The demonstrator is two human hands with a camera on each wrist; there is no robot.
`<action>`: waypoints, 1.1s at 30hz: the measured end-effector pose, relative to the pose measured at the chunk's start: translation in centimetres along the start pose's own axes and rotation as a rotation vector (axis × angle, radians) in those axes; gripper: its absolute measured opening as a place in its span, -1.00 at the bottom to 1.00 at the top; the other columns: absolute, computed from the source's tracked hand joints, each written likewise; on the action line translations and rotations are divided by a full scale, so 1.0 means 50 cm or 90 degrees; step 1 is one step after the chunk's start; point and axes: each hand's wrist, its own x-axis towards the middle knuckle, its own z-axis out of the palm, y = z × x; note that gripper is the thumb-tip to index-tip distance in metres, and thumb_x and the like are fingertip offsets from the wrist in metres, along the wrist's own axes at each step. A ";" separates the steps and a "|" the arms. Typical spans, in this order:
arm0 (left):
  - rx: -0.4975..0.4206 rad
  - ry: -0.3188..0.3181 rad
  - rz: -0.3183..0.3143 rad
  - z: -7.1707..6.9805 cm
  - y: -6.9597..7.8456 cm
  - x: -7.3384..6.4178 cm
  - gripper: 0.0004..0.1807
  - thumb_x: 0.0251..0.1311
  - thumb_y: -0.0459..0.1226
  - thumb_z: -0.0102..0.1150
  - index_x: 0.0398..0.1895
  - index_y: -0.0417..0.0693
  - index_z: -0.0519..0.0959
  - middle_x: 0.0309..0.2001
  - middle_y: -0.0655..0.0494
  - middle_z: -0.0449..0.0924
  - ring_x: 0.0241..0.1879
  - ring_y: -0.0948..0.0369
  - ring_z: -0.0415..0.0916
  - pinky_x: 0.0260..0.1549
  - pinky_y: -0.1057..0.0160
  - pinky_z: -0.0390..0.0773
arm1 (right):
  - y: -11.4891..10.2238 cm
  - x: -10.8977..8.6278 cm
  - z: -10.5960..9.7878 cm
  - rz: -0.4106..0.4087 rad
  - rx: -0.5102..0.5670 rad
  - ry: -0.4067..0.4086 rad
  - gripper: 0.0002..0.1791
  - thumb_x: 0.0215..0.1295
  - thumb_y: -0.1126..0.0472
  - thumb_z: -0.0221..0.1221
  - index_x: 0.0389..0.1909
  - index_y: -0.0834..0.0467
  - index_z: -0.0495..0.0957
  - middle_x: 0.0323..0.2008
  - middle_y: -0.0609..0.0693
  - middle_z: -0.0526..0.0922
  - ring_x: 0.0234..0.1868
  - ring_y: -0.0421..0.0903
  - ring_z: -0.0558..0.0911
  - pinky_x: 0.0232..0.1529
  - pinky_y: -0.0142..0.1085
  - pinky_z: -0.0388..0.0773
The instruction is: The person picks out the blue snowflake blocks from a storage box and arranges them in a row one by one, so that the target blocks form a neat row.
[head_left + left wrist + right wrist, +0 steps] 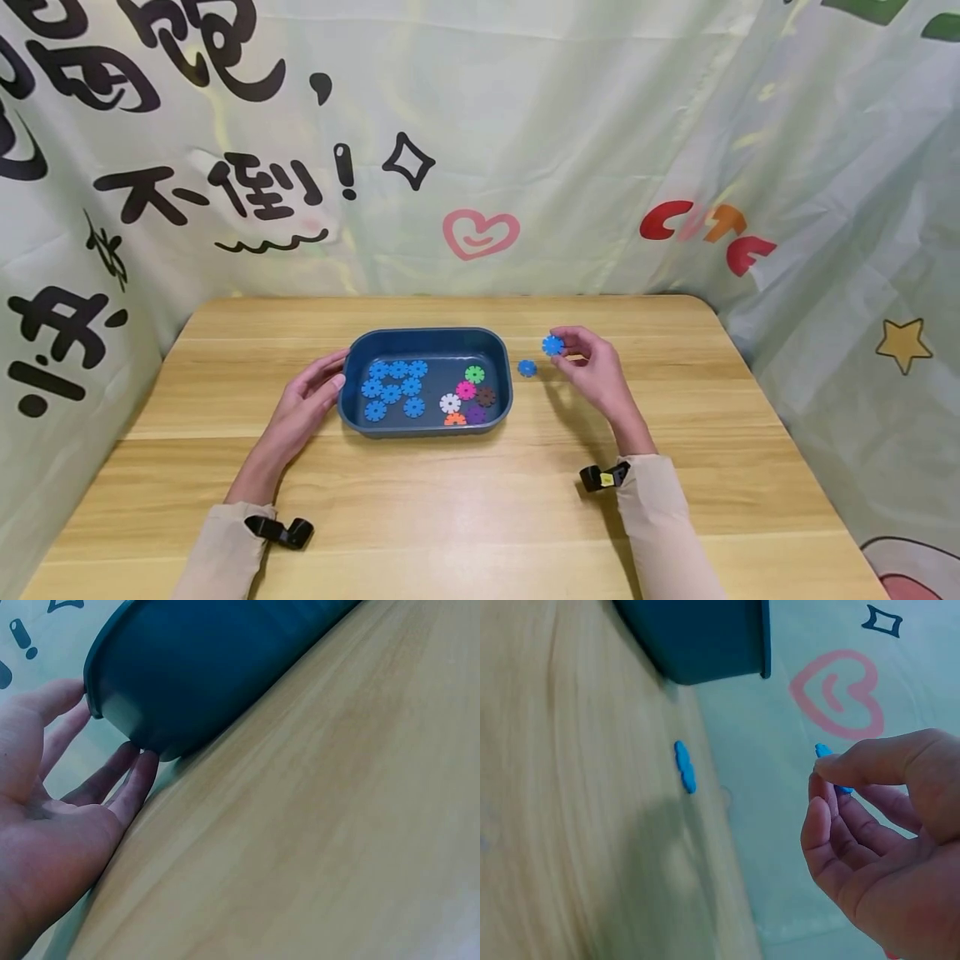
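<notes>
A dark blue tray (424,431) stands on the table with blue snowflake discs (390,393) in its left part. In its right part lie single discs of other colours, such as a green disc (475,375) and a white disc (450,403). My left hand (303,404) rests its fingertips and thumb against the tray's left end, fingers fairly straight. Between thumb and fingers, my right hand (596,371) pinches a blue snowflake disc (552,345), raised above the table right of the tray. Another blue disc (685,766) lies flat on the wood below it.
The wooden table (450,517) ends at the back against a hanging printed cloth (570,125), which also runs along both sides. A black wrist camera (281,532) sits at the left sleeve, and a second wrist camera (603,477) at the right.
</notes>
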 end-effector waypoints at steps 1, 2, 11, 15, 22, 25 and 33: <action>0.000 0.000 0.003 0.000 0.000 0.000 -0.45 0.55 -0.21 0.08 0.53 -0.10 0.31 0.46 -0.19 0.25 0.29 0.18 0.41 0.15 0.34 0.55 | 0.003 0.002 -0.001 0.000 -0.002 -0.001 -0.59 0.30 0.47 0.31 0.17 0.30 0.59 -0.08 0.23 0.69 -0.08 0.08 0.65 -0.04 -0.17 0.67; 0.000 -0.003 0.005 -0.001 0.001 0.001 -0.45 0.55 -0.22 0.07 0.53 -0.10 0.31 0.45 -0.19 0.26 0.29 0.18 0.41 0.16 0.33 0.55 | 0.006 0.003 -0.001 0.002 -0.005 -0.002 -0.59 0.30 0.48 0.31 0.16 0.31 0.59 -0.08 0.23 0.69 -0.09 0.08 0.65 -0.04 -0.17 0.66; -0.005 -0.002 0.006 -0.004 -0.002 -0.003 -0.45 0.55 -0.22 0.08 0.53 -0.13 0.31 0.46 -0.16 0.27 0.30 0.20 0.42 0.17 0.33 0.54 | 0.040 0.013 0.001 0.049 -0.045 -0.039 -0.62 0.28 0.47 0.32 0.12 0.31 0.60 -0.13 0.21 0.69 -0.16 0.04 0.62 -0.23 -0.44 0.58; -0.002 -0.004 0.010 -0.003 -0.003 0.000 -0.45 0.55 -0.23 0.07 0.53 -0.12 0.31 0.45 -0.17 0.27 0.29 0.20 0.43 0.17 0.33 0.54 | 0.050 0.017 0.004 0.065 -0.048 -0.051 -0.62 0.27 0.48 0.30 0.11 0.31 0.61 -0.13 0.21 0.68 -0.15 0.04 0.63 -0.23 -0.40 0.61; -0.004 -0.006 0.008 -0.001 -0.002 0.000 -0.45 0.56 -0.23 0.06 0.53 -0.12 0.30 0.46 -0.19 0.25 0.29 0.20 0.43 0.17 0.32 0.54 | 0.059 0.019 0.010 0.091 -0.077 -0.081 -0.66 0.29 0.47 0.29 0.09 0.33 0.61 -0.14 0.18 0.66 -0.17 0.01 0.61 -0.19 -0.37 0.59; -0.002 -0.004 0.003 0.000 -0.002 0.000 -0.44 0.55 -0.21 0.07 0.53 -0.12 0.30 0.47 -0.18 0.24 0.30 0.20 0.42 0.17 0.33 0.53 | 0.062 0.018 0.013 0.099 -0.087 -0.094 -0.66 0.30 0.47 0.29 0.09 0.33 0.60 -0.15 0.18 0.66 -0.18 0.01 0.59 -0.26 -0.39 0.58; -0.006 -0.006 0.002 0.000 0.000 0.000 -0.44 0.55 -0.22 0.07 0.53 -0.12 0.29 0.46 -0.18 0.24 0.30 0.20 0.42 0.18 0.33 0.53 | 0.069 0.020 0.020 0.087 -0.119 -0.098 -0.66 0.29 0.47 0.29 0.09 0.32 0.61 -0.18 0.15 0.66 -0.21 0.00 0.57 -0.27 -0.36 0.55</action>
